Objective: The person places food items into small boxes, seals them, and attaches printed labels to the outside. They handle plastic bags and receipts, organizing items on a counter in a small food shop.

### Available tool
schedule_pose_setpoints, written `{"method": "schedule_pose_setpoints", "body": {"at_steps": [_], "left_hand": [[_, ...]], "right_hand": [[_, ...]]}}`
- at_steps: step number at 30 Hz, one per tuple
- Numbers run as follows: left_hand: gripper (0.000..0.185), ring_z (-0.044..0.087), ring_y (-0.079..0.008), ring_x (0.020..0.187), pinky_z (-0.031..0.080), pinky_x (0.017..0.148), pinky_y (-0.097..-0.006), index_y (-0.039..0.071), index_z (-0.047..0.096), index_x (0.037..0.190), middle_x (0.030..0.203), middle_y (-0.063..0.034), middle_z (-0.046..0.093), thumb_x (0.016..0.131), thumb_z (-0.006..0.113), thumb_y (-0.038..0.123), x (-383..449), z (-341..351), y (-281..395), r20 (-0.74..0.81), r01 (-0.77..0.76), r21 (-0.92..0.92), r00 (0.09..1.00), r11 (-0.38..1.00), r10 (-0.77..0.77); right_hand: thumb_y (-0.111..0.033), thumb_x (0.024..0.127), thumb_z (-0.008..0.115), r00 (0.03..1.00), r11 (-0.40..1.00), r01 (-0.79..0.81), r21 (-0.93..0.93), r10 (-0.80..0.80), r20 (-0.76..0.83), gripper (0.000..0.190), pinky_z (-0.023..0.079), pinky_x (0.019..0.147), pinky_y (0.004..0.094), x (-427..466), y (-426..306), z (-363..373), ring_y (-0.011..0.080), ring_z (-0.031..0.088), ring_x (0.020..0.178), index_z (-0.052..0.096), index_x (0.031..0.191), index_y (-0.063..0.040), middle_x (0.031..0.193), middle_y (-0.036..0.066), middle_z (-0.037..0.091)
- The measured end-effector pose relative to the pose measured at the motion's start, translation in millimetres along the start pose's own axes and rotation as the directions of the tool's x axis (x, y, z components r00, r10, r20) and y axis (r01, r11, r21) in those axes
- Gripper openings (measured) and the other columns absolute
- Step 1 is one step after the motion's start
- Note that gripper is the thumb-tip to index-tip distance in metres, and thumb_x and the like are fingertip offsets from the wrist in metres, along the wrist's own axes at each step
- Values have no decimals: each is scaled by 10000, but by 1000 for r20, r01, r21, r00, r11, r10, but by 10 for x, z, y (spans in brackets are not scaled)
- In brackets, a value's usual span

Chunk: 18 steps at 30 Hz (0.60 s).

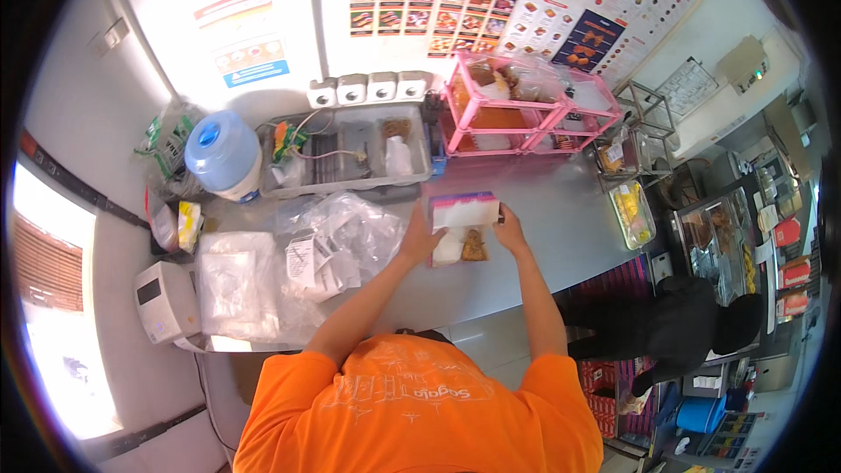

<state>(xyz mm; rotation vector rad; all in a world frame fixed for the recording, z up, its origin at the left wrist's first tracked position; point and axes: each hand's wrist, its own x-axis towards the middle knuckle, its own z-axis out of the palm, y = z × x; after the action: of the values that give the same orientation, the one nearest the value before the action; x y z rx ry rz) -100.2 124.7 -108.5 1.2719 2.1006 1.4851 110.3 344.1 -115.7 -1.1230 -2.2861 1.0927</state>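
Before me on the metal worktop is a paper food box (465,211), its white-lined lid tilted partly up and a purple and pink edge showing at the back. Inside lie a white wrapped portion (447,247) at the left and a brown, fried-looking food piece (474,246) at the right. My left hand (422,236) grips the left side of the box, thumb over its edge. At the right edge of the lid, my right hand (508,227) holds the box, its fingers partly hidden behind it.
Left are clear plastic bags (236,282), paper receipts (314,266) and a label printer (165,302). A grey tray (348,180), a blue-topped water jug (222,151) and pink racks (506,105) stand behind. A person in black (670,318) is at the right, near a food display case (716,236).
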Motion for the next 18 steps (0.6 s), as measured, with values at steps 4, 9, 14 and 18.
{"method": "schedule_pose_setpoints", "body": {"at_steps": [4,9,14,18], "left_hand": [[801,570,-449,1439,510,1160,-475,17,282,1699,1632,-267,501,980,635,7,-75,-33,-256,246,116,-172,967,978,-72],[927,524,-469,1467,505,1170,-488,81,256,1724,1688,-262,422,887,638,-34,-591,-239,-237,449,-67,147,893,987,-6],[1060,377,-456,1586,387,1282,-499,58,181,1743,1768,-248,287,833,725,48,-971,-188,-103,572,6,230,808,973,-140],[1045,340,-456,1606,369,1287,-523,27,188,1734,1749,-281,302,816,689,0,-985,-85,-71,509,4,241,851,970,-130]], "right_hand": [[62,908,649,998,997,61,-52,-60,24,652,580,1029,438,-531,-153,-144,355,683,1279,557,1540,-71,1425,177,689],[80,892,639,923,864,374,-336,-382,45,665,596,1022,450,-1094,77,-25,366,640,1341,563,1530,-89,1532,141,621],[-84,857,750,912,796,399,-455,-295,285,759,494,1169,552,-1290,238,-17,422,454,1526,507,1576,-80,1779,124,315],[-270,770,881,910,830,381,-408,-257,327,971,238,1302,671,-1210,-39,-61,443,243,1642,445,1625,-120,1812,132,221]]}}
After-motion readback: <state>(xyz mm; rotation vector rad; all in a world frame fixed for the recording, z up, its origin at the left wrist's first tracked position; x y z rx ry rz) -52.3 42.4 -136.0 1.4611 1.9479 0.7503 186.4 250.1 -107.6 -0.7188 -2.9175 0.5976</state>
